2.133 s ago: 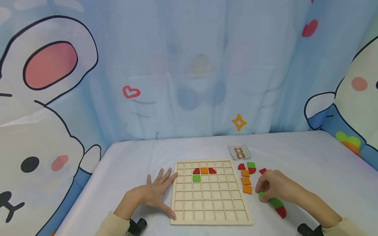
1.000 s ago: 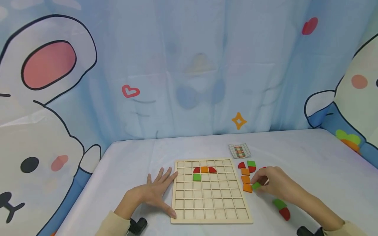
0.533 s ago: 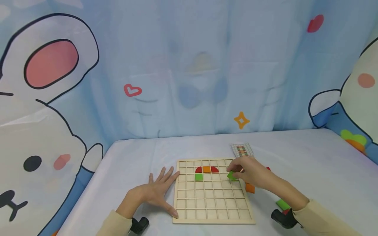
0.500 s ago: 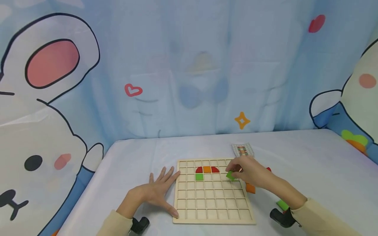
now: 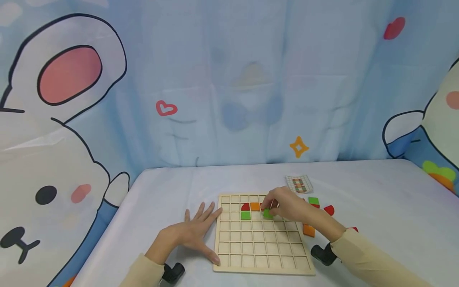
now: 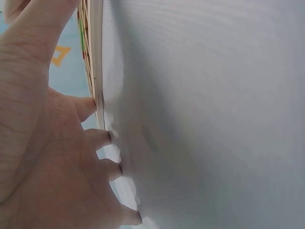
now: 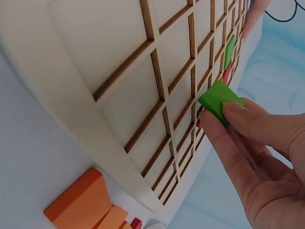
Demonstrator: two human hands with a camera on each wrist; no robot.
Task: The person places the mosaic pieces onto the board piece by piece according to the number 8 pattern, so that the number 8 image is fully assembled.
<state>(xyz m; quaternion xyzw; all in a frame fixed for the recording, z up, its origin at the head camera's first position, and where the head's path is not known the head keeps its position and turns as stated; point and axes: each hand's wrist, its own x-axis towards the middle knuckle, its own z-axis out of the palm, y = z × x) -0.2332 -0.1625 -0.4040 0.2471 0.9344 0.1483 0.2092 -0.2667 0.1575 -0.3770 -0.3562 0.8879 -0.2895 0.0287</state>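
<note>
moving leftward over the wooden grid board (image 5: 258, 239) since half a second ago, the right hand (image 5: 287, 204) is now carrying a green tile (image 5: 267, 214) from near the right edge to above the upper middle, right of a green square (image 5: 245, 215) sitting in its cell. beyond the shifted forearm, a loose green piece (image 5: 313, 200) is now showing. the right hand is pinching its tile between thumb and fingers, holding it tilted; whether the tile is touching the grid is staying unclear. the left hand (image 5: 195, 233) is keeping its place, fingers spreading wide, thumb touching the board's left edge. a red piece (image 5: 245, 207) and an orange tile (image 5: 255, 206) are lying in the row above. a loose orange block (image 5: 308, 230), a red wedge (image 5: 329, 210) and a small pattern card (image 5: 299, 184) are resting on the white-covered counter (image 5: 387, 191). a pale blue cartoon curtain (image 5: 244, 107) is hanging behind.
</note>
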